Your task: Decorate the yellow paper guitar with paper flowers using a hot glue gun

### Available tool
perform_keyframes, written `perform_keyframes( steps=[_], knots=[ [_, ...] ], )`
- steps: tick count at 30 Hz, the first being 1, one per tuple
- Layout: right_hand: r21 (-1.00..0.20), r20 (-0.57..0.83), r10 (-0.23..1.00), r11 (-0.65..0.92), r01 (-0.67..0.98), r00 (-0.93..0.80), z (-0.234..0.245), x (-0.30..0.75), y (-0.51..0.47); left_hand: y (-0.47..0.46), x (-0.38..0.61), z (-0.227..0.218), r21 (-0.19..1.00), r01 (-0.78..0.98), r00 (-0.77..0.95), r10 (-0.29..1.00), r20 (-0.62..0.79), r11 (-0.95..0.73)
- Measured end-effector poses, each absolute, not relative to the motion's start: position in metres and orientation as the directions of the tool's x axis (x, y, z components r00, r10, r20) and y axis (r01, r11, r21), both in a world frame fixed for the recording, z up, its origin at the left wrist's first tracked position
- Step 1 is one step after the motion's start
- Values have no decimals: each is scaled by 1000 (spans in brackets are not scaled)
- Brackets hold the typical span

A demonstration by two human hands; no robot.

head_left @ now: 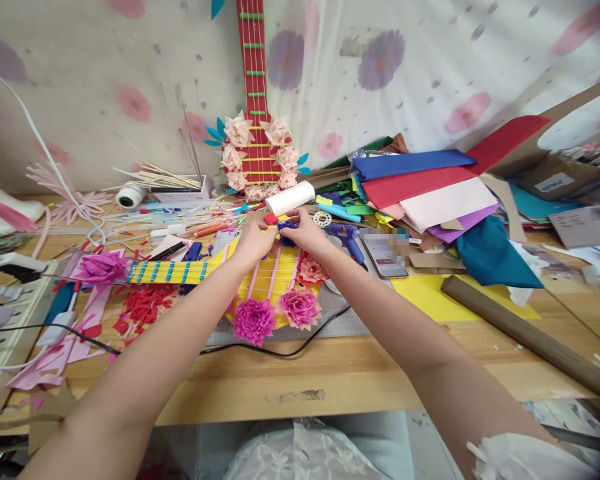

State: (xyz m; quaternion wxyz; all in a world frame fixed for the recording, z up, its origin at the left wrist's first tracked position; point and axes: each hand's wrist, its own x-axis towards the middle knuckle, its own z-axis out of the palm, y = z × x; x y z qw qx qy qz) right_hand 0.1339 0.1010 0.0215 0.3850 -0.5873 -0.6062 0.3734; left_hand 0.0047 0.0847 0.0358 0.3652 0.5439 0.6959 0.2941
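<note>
A yellow paper guitar (220, 267) lies flat on the wooden table (330, 373), with pink paper flowers (254, 320) on its body. Both my hands are at the far edge of the guitar's body. My left hand (253, 241) is closed in a pinch there. My right hand (303, 231) is closed on a small blue paper piece (286, 230) held between the two hands. A small red scrap (271, 218) lies just beyond my fingers.
A red paper guitar (254, 87) with pale flowers leans on the wall. Stacked coloured paper sheets (430, 190) fill the right. A blue glue gun (347, 237), phone (386, 257), white roll (290, 198), brown tube (525, 337), red scraps (145, 303) and a black cable (280, 352) lie around.
</note>
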Motion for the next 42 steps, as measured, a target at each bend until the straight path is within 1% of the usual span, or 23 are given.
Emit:
perform_keyframes(
  steps=[3,6,9,15,21,27,30,32,33,34,36,37,40,42],
  knots=[
    [-904,37,999,40,425,-15,22,134,100,83,6,43,860,420,-71,955,-287,289],
    [-903,36,999,39,428,-15,23,134,100,80,5,52,855,397,-77,940,-332,334],
    [-901,31,999,35,433,-16,23,133,100,79,4,57,854,392,-90,938,-334,341],
    [-906,14,1000,23,422,-24,24,133,101,80,6,57,885,329,-83,943,-322,331],
    [-900,23,1000,27,435,-16,25,133,101,75,2,60,867,371,-91,942,-324,334],
    [-904,20,1000,26,427,-20,24,132,102,66,9,73,841,388,-43,919,-393,378],
    [-907,12,1000,20,421,-23,25,134,102,69,3,74,849,377,-54,924,-379,370],
    [-918,19,999,32,396,-37,28,138,101,73,-9,70,852,405,-71,941,-332,331],
    [-923,29,998,45,382,-48,29,141,99,75,-17,67,842,452,-70,953,-295,294],
    [-927,45,997,64,371,-59,31,146,97,77,-25,63,819,524,-94,971,-219,236],
    [-922,90,994,109,372,-68,34,157,91,78,-41,57,691,715,-76,994,-73,105],
    [-914,111,991,129,384,-69,36,163,86,77,-47,55,628,776,-40,999,-36,54],
    [-886,140,988,155,438,-67,35,187,70,68,-54,55,453,891,6,999,-45,15],
    [-877,129,989,148,458,-74,31,205,58,59,-52,57,382,924,1,997,-71,26]
  ],
)
